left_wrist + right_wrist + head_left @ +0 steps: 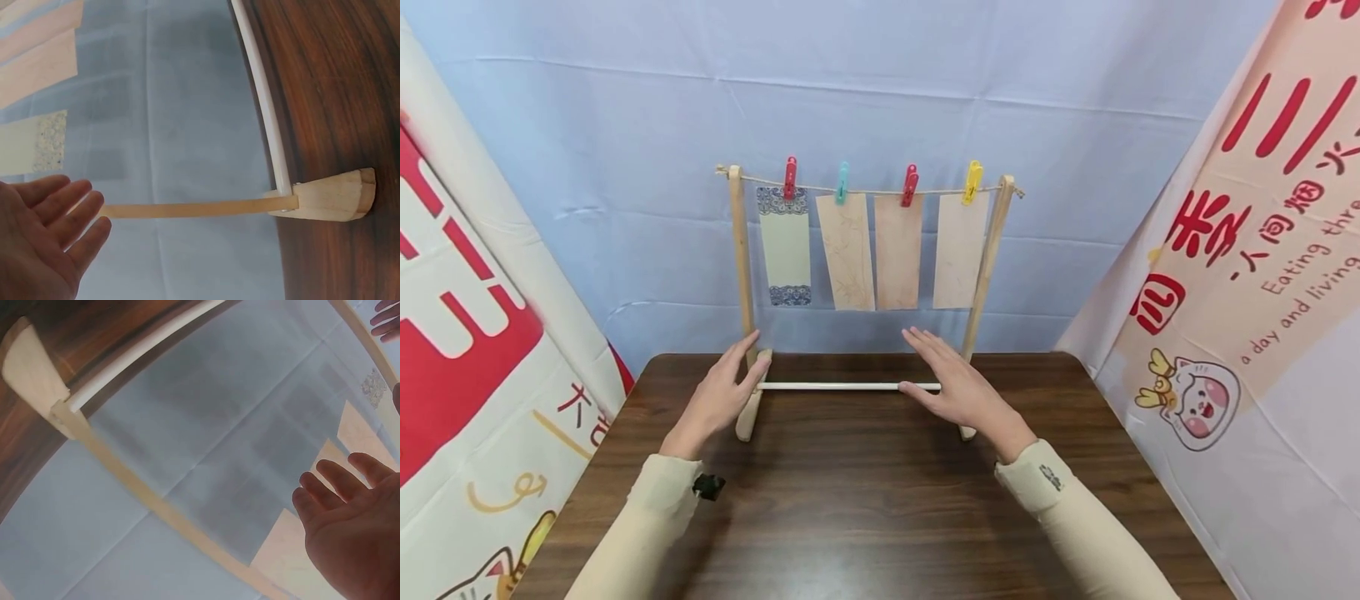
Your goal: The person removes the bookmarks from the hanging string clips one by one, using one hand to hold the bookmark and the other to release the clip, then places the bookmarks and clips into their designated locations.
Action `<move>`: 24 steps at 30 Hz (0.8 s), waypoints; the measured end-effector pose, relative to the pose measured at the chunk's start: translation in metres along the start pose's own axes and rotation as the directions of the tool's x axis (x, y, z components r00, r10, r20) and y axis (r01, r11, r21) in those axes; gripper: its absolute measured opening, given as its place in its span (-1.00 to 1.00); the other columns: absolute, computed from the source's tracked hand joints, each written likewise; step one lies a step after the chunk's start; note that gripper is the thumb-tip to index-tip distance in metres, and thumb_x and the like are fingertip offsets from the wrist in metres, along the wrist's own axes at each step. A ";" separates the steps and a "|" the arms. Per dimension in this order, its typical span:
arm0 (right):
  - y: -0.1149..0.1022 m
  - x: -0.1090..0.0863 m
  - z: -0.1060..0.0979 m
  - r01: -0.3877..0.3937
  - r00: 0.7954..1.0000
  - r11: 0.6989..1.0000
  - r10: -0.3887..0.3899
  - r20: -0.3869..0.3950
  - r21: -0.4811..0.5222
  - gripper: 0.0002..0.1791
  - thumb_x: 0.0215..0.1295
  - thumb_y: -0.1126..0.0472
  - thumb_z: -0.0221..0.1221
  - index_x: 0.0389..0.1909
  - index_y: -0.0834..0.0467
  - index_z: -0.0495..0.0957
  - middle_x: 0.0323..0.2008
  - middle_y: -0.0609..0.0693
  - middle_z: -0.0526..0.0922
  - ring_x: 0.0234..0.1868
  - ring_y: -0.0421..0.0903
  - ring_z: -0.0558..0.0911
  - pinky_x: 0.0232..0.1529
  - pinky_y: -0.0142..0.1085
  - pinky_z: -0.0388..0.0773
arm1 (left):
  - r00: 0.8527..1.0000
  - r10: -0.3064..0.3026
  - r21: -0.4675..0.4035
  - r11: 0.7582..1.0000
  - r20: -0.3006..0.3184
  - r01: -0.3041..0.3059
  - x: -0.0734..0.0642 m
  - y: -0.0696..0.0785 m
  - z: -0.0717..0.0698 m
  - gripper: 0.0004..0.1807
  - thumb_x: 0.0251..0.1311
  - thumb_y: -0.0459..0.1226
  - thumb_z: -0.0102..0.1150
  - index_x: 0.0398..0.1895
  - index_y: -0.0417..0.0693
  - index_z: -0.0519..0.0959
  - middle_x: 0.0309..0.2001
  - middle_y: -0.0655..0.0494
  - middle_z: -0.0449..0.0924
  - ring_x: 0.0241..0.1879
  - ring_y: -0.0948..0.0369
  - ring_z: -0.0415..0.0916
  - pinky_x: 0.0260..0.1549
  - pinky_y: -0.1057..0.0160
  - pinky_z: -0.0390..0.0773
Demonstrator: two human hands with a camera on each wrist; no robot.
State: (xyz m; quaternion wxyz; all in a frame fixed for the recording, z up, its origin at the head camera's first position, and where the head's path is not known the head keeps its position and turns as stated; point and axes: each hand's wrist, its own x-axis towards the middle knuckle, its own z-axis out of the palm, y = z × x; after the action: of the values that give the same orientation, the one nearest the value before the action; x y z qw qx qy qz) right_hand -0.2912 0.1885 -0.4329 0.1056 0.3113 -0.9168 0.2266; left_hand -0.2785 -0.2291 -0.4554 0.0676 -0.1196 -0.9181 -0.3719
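A wooden rack with two upright posts and a white crossbar stands on the table. Paper strips hang from its string: a pale one with blue patterned ends, a beige one, a pinkish one and a cream one. Red, light blue and yellow clothespins hold them. My left hand is by the left post, fingers extended, holding nothing; whether it touches the post is unclear. Inside the right post, my right hand is spread, apart from the papers in the right wrist view.
The brown wooden table extends in front of the rack. Behind it hangs a creased light blue cloth. Printed banners flank the table, a red and white one on the left and a pink one on the right.
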 end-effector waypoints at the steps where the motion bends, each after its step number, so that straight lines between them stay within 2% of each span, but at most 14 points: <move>1: -0.001 0.001 0.000 -0.001 1.000 1.000 0.001 -0.002 0.006 -0.04 0.51 -0.24 0.28 0.75 -0.07 0.06 0.72 0.04 0.10 0.71 0.14 0.08 0.61 0.17 0.14 | 1.000 0.001 -0.010 1.000 -0.001 -0.001 0.001 0.001 0.000 -0.18 0.62 0.34 -0.25 0.78 0.30 -0.05 0.74 -0.08 -0.03 0.66 -0.26 0.00 0.46 -0.49 0.12; 8: -0.008 0.012 0.000 -0.003 1.000 0.999 0.003 -0.001 0.049 -0.07 0.54 -0.24 0.25 0.76 -0.13 0.03 0.71 0.00 0.11 0.70 0.04 0.13 0.59 0.16 0.22 | 1.000 0.011 -0.049 0.999 -0.024 -0.012 0.006 0.006 -0.002 -0.20 0.66 0.27 -0.23 0.79 0.21 -0.03 0.73 -0.08 -0.01 0.68 -0.24 -0.05 0.50 -0.45 0.08; 15: -0.016 0.024 -0.002 0.048 0.999 0.998 -0.047 -0.024 0.039 -0.09 0.55 -0.21 0.26 0.73 0.00 0.11 0.68 0.05 0.20 0.66 0.07 0.23 0.58 0.13 0.25 | 0.998 0.022 -0.067 0.997 -0.059 -0.025 0.013 0.007 -0.003 -0.19 0.66 0.27 -0.23 0.78 0.13 0.01 0.73 -0.06 0.00 0.69 -0.19 -0.06 0.54 -0.38 0.06; 24: -0.024 0.036 -0.005 0.056 0.998 0.998 -0.056 -0.020 0.040 -0.11 0.57 -0.20 0.24 0.74 -0.05 0.10 0.66 0.02 0.25 0.63 0.08 0.30 0.54 0.12 0.31 | 0.997 0.013 -0.113 0.993 -0.071 -0.021 0.019 0.013 -0.005 -0.19 0.65 0.28 -0.23 0.78 0.15 0.00 0.73 -0.03 0.00 0.67 -0.20 0.00 0.52 -0.38 0.14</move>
State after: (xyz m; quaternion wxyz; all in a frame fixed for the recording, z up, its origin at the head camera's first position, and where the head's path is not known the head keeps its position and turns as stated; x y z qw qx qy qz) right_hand -0.3041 0.1552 -0.4080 0.1142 0.3368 -0.9019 0.2452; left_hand -0.2933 -0.2201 -0.4394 0.0960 -0.1181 -0.8913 -0.4270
